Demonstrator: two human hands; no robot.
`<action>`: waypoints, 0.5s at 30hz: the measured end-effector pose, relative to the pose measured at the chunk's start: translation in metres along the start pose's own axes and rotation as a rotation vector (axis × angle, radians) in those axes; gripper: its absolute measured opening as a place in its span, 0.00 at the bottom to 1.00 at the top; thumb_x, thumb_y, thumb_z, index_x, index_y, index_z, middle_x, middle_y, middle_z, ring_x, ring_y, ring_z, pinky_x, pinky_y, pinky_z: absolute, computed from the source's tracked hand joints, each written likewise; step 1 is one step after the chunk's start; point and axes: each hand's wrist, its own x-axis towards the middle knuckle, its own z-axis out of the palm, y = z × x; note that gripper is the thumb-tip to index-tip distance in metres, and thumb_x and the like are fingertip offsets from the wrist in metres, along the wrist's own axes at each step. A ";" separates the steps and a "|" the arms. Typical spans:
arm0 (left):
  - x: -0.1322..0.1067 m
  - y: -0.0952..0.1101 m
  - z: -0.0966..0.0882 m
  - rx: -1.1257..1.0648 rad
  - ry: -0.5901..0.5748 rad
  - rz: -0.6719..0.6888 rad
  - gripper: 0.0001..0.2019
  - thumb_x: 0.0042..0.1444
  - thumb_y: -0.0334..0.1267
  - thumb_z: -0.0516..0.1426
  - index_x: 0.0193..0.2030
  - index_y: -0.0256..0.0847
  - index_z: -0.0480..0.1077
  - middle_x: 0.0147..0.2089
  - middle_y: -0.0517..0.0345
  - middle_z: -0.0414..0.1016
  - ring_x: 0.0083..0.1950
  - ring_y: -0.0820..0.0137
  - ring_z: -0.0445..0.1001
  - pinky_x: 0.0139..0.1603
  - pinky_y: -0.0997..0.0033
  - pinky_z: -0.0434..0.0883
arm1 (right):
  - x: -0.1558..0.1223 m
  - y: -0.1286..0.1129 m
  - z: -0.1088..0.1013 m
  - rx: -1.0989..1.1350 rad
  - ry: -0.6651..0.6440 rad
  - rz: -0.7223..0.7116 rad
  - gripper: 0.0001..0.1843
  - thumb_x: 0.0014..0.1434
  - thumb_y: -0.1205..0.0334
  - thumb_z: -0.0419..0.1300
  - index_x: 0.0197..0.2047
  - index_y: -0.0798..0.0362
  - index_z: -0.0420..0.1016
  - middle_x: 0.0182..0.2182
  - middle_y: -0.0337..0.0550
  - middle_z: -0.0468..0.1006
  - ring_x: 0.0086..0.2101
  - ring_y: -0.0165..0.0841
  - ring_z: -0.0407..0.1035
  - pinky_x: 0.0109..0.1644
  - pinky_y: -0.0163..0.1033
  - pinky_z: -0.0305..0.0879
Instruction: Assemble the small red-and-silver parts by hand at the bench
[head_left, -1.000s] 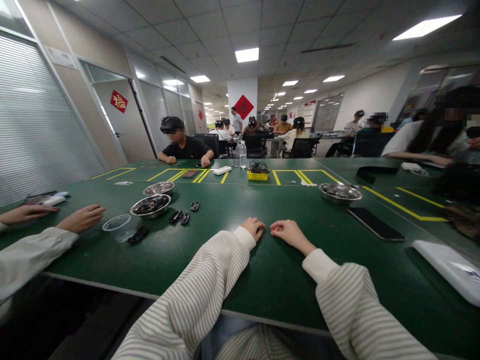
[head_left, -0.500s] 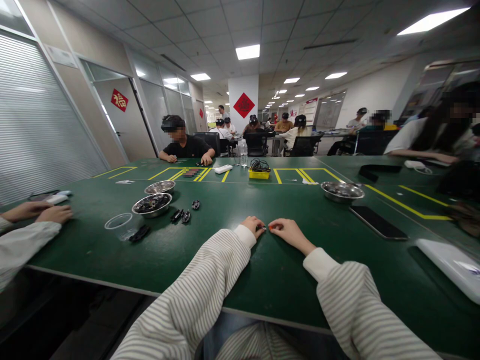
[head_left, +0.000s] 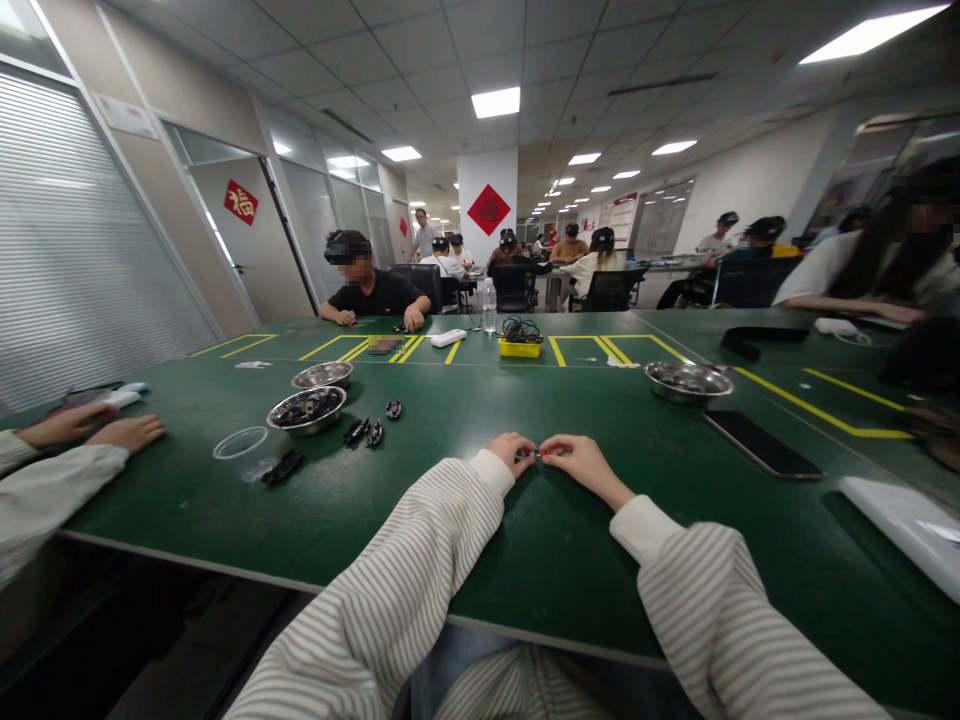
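My left hand [head_left: 508,450] and my right hand [head_left: 574,456] rest on the green table [head_left: 465,520], fingertips meeting. Both are curled in a pinch on a tiny object [head_left: 531,454] held between them; it is too small to name, with a glint of metal and a red spot. Both arms wear striped sleeves. Two small black parts [head_left: 364,432] lie to the left of my hands, and a third black part [head_left: 393,408] lies just beyond them.
Two metal bowls [head_left: 307,409] and a clear plastic cup [head_left: 241,452] sit at left, near another person's hands [head_left: 97,428]. A third bowl [head_left: 684,381], a black phone [head_left: 760,444] and a white device [head_left: 907,520] lie at right. People sit at the far side.
My two hands have closed the gap and now touch at the fingertips. The neighbour's hands at left drew back from the cup toward the table's edge.
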 end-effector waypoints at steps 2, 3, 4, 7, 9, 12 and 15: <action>0.000 0.000 0.000 -0.011 0.008 0.010 0.08 0.46 0.34 0.54 0.36 0.39 0.69 0.31 0.59 0.67 0.33 0.74 0.65 0.38 0.75 0.64 | 0.000 0.000 0.001 0.047 -0.017 -0.001 0.11 0.41 0.61 0.58 0.30 0.57 0.74 0.26 0.43 0.76 0.28 0.31 0.69 0.33 0.34 0.64; 0.000 0.000 0.000 -0.016 0.016 0.017 0.08 0.46 0.34 0.54 0.36 0.39 0.69 0.31 0.59 0.67 0.33 0.75 0.65 0.37 0.75 0.64 | 0.000 0.000 0.001 0.065 -0.023 0.003 0.12 0.42 0.60 0.58 0.30 0.57 0.74 0.26 0.44 0.76 0.27 0.31 0.69 0.32 0.34 0.64; 0.000 -0.001 0.000 -0.020 0.027 0.023 0.08 0.46 0.34 0.54 0.36 0.39 0.69 0.30 0.59 0.67 0.33 0.75 0.65 0.37 0.75 0.64 | -0.001 0.000 0.001 0.077 -0.024 0.010 0.12 0.42 0.59 0.58 0.30 0.57 0.74 0.25 0.44 0.76 0.25 0.31 0.69 0.31 0.34 0.64; 0.000 -0.002 0.001 -0.024 0.072 0.042 0.08 0.46 0.34 0.54 0.36 0.39 0.69 0.30 0.59 0.68 0.32 0.74 0.65 0.38 0.74 0.64 | -0.001 -0.002 0.001 0.103 -0.008 0.034 0.13 0.42 0.58 0.58 0.30 0.58 0.74 0.23 0.44 0.76 0.22 0.30 0.68 0.27 0.34 0.64; -0.001 -0.002 0.000 -0.026 0.108 0.054 0.08 0.46 0.34 0.54 0.35 0.39 0.69 0.30 0.59 0.68 0.33 0.74 0.65 0.37 0.74 0.64 | -0.001 -0.003 0.001 0.138 0.003 0.038 0.14 0.41 0.58 0.59 0.30 0.59 0.74 0.23 0.45 0.76 0.22 0.31 0.68 0.28 0.34 0.64; -0.002 0.000 -0.002 -0.036 0.167 0.069 0.08 0.46 0.34 0.54 0.35 0.39 0.69 0.29 0.59 0.67 0.33 0.74 0.65 0.37 0.74 0.64 | -0.002 -0.005 0.001 0.213 0.017 0.041 0.14 0.41 0.60 0.60 0.31 0.59 0.74 0.25 0.46 0.76 0.26 0.32 0.70 0.32 0.36 0.66; -0.004 0.002 -0.005 -0.051 0.224 0.104 0.07 0.46 0.34 0.55 0.34 0.38 0.69 0.28 0.59 0.67 0.33 0.74 0.65 0.37 0.74 0.65 | -0.001 -0.006 0.001 0.288 0.038 0.043 0.14 0.39 0.60 0.61 0.31 0.59 0.74 0.26 0.46 0.76 0.28 0.33 0.70 0.34 0.37 0.66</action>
